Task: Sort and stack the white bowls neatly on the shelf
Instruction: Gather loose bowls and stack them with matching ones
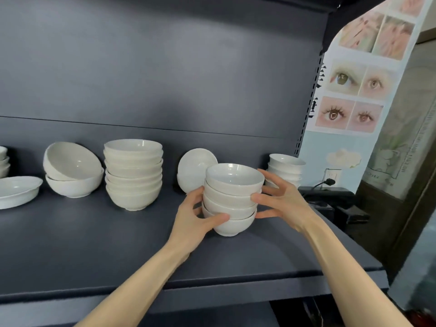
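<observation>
A stack of several small white bowls stands on the dark grey shelf, right of centre. My left hand grips its left side, thumb across the lowest bowl. My right hand holds the right side with spread fingers, index fingertip on the second bowl's rim. A taller stack of larger bowls stands to the left. Two bowls further left sit one tilted inside the other. A tilted bowl leans right behind the held stack. Another small stack stands at the far right.
A shallow white dish lies at the left edge, with more small bowls behind it. The shelf's back panel rises behind everything. Right of the shelf are a poster wall, a wall socket with a black plug and a dark counter.
</observation>
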A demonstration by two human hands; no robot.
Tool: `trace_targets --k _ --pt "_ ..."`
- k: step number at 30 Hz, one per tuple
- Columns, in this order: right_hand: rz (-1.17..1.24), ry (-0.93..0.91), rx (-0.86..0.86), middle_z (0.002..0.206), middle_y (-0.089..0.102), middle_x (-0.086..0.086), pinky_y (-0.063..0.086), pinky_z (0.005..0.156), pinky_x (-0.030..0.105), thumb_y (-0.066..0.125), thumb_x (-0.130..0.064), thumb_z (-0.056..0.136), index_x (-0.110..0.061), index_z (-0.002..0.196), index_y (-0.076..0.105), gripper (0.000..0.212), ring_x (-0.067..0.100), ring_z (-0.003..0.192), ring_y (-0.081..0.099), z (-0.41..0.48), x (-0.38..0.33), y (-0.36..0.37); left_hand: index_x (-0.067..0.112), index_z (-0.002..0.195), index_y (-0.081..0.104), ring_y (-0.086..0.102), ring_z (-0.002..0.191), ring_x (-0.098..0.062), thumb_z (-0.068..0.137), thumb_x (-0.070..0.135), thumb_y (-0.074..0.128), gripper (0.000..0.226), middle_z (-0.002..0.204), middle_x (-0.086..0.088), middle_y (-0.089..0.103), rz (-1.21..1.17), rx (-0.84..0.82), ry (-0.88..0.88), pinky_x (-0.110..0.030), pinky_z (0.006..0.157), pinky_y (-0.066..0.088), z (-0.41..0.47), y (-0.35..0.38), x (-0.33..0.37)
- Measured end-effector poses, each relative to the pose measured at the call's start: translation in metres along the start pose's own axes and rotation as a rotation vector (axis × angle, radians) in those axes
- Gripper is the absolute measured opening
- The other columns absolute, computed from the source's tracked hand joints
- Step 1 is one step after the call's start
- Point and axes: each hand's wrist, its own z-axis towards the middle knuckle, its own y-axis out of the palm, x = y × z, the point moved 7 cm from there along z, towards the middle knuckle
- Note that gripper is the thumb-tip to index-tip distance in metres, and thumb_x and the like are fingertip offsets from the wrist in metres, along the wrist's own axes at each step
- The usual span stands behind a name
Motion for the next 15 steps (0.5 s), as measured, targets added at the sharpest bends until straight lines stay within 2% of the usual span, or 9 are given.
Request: trace_targets --k 4,6,8,11,15 --pt "0.019 0.008 0.002 0.118 0.069 0.006 0.059 0.077 0.048 0.088 -0.015 0.063 -0.029 0.138 0.049 0.085 0.02 0.11 0.065 0.017 0.01 -0.032 0.039 0.11 0.052 0.062 0.107 -0.016 0.063 0.012 0.088 0.065 0.115 0.015 0.059 0.04 -0.008 -0.037 -0.047 0.088 0.055 0.024 0.03 -0.008" --pt "0.036 0.009 0.012 0.116 0.069 0.005 0.059 0.078 0.048 0.083 -0.019 0.062 -0.031 0.136 0.05 0.081 0.02 0.107 0.067 0.024 0.014 -0.046 0.033 0.118 0.05 0.061 0.108 -0.017 0.067 0.009 0.085 0.066 0.118 0.014 0.057 0.056 -0.023 -0.051 -0.044 0.085 0.057 0.035 0.043 -0.01" --pt "0.041 0.007 0.018 0.111 0.072 0.001 0.059 0.078 0.047 0.081 -0.015 0.068 -0.032 0.135 0.051 0.075 0.018 0.102 0.069 0.03 0.018 -0.057 0.025 0.127 0.047 0.061 0.11 -0.018 0.068 0.009 0.084 0.072 0.124 0.01 0.055 0.064 -0.039 -0.064 -0.041 0.08 0.059 0.044 0.054 -0.013" --pt "0.036 -0.001 0.025 0.108 0.073 -0.003 0.06 0.076 0.043 0.077 -0.009 0.075 -0.033 0.132 0.052 0.067 0.015 0.099 0.07 0.039 0.022 -0.069 0.024 0.126 0.045 0.06 0.11 -0.018 0.069 0.008 0.084 0.071 0.123 0.012 0.053 0.072 -0.059 -0.078 -0.043 0.079 0.059 0.058 0.064 -0.017" --pt "0.035 0.006 0.033 0.115 0.07 0.001 0.06 0.077 0.043 0.082 -0.023 0.062 -0.036 0.134 0.051 0.079 0.017 0.102 0.069 0.049 0.025 -0.077 0.027 0.125 0.042 0.059 0.109 -0.015 0.071 0.007 0.082 0.069 0.119 0.016 0.052 0.064 -0.078 -0.088 -0.043 0.081 0.059 0.07 0.072 -0.023"
